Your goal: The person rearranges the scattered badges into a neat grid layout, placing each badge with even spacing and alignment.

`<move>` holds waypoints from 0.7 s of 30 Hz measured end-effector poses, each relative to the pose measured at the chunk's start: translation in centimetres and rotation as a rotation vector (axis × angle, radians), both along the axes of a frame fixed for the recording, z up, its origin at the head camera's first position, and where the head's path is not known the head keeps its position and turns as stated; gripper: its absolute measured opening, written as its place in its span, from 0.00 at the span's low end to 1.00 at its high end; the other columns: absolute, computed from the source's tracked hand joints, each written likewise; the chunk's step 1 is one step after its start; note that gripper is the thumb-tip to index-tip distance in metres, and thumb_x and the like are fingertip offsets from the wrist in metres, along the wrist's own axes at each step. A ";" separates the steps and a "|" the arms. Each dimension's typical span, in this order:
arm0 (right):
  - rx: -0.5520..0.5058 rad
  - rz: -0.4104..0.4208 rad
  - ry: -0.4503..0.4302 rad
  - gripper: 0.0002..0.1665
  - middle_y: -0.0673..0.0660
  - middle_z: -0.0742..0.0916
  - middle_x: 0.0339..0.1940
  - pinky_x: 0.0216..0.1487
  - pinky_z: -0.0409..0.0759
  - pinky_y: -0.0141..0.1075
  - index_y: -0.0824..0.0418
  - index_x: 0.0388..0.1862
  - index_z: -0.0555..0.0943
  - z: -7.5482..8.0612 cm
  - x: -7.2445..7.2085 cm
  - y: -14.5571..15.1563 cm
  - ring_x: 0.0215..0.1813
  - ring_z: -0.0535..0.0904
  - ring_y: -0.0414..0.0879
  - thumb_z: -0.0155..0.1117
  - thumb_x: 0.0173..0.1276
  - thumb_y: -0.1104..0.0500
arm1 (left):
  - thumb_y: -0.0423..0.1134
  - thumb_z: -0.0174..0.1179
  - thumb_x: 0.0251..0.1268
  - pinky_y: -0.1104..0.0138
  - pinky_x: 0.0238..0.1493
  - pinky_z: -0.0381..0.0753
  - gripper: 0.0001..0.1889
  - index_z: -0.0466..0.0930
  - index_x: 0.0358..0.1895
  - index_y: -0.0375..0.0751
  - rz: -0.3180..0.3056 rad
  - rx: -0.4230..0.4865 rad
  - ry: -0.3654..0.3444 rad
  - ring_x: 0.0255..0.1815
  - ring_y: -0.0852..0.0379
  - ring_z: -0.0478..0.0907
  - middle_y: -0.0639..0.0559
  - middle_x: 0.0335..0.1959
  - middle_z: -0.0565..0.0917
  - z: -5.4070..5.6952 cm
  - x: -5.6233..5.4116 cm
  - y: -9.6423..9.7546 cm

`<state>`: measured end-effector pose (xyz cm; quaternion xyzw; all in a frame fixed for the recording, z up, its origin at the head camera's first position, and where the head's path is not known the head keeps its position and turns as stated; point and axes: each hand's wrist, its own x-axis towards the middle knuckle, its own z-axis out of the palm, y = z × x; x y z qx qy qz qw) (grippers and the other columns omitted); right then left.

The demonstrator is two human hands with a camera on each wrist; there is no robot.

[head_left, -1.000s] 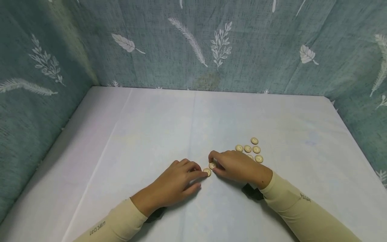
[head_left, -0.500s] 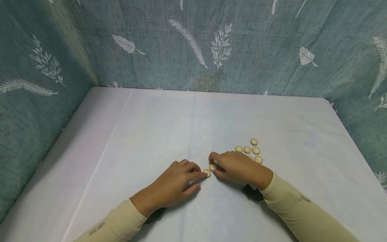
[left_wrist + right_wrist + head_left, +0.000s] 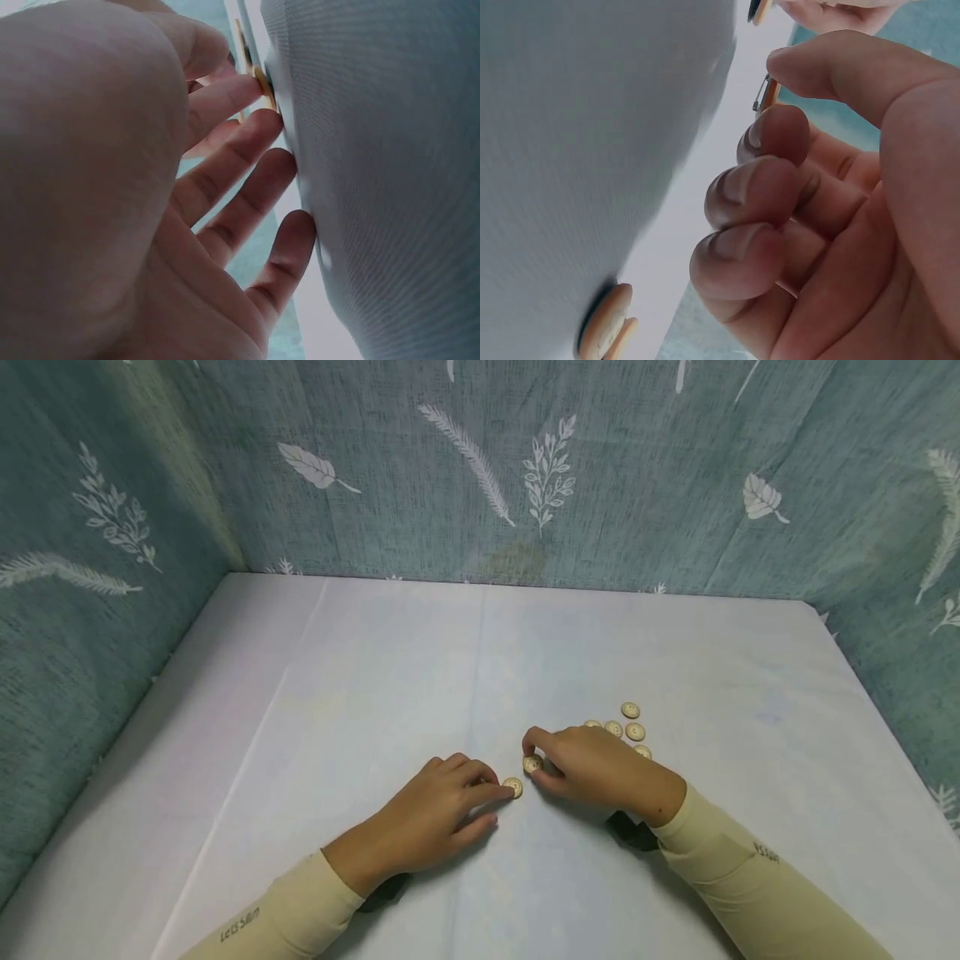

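Observation:
Two hands rest on a white cloth-covered table (image 3: 375, 693). My left hand (image 3: 480, 793) lies palm down with its fingers fairly straight; the index fingertip touches a small beige button (image 3: 513, 787), seen on edge as the button (image 3: 262, 81) in the left wrist view. My right hand (image 3: 536, 760) pinches a second beige button (image 3: 532, 764) between thumb and index finger, lifted slightly off the cloth; the same button (image 3: 767, 94) shows edge-on in the right wrist view. Behind the right hand lies a cluster of several similar buttons (image 3: 632, 727), partly hidden by the knuckles.
Teal fabric walls with white leaf prints (image 3: 480, 468) enclose the table on the left, back and right. Both forearms wear cream sleeves (image 3: 720, 868). Two buttons (image 3: 607, 326) lie close under the right wrist.
My right hand has lifted its pinched button a little up and to the right, away from the button under the left fingertip. The left hand has stayed in place.

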<state>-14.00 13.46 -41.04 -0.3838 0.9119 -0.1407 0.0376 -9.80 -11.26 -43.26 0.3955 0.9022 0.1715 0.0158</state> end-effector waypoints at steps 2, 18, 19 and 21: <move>-0.003 0.000 0.028 0.08 0.42 0.70 0.12 0.22 0.63 0.27 0.55 0.43 0.77 0.1 -0.1 0.1 0.17 0.61 0.32 0.66 0.68 0.59 | 0.49 0.61 0.71 0.61 0.47 0.73 0.17 0.83 0.60 0.57 0.000 0.004 0.000 0.52 0.60 0.75 0.60 0.52 0.81 0.1 -0.1 0.0; -0.003 -0.021 0.022 0.07 0.42 0.70 0.13 0.21 0.61 0.26 0.55 0.45 0.77 0.5 -0.5 0.7 0.17 0.61 0.31 0.64 0.71 0.57 | 0.50 0.60 0.71 0.61 0.47 0.72 0.17 0.82 0.61 0.58 0.011 -0.007 -0.028 0.53 0.60 0.74 0.60 0.52 0.81 0.1 0.0 -0.1; 0.000 -0.023 0.023 0.07 0.42 0.70 0.13 0.21 0.62 0.26 0.55 0.45 0.77 0.5 -0.5 0.7 0.17 0.61 0.31 0.64 0.71 0.57 | 0.50 0.60 0.71 0.61 0.47 0.72 0.17 0.82 0.61 0.58 0.009 -0.007 -0.027 0.53 0.60 0.74 0.60 0.52 0.81 0.1 0.0 -0.1; -0.002 -0.025 0.029 0.07 0.42 0.70 0.13 0.21 0.61 0.26 0.55 0.44 0.77 0.6 -0.5 0.7 0.17 0.61 0.31 0.64 0.71 0.57 | 0.50 0.60 0.71 0.61 0.47 0.72 0.17 0.82 0.61 0.57 0.008 -0.006 -0.020 0.53 0.60 0.74 0.59 0.52 0.81 0.2 0.0 -0.1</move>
